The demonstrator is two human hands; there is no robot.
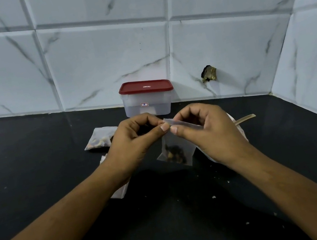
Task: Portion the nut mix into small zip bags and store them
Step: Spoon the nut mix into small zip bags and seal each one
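Black counter (37, 183), L hand (136, 140) & R hand (208, 132) pinching zip bag (177, 148) top, nuts hanging below.

left hand (136, 140): bare, short pale nails | right hand (211, 134): bare, short nails | forearms (67, 231): bare, unsleeved

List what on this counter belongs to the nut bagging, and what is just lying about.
In the job: zip bag of nuts, pinched at its top by left hand and right hand; filled bag; pale bags under the left forearm; red-lidded container; bowl with a utensil handle.
Lying about: crumbs; hole in the wall tile.
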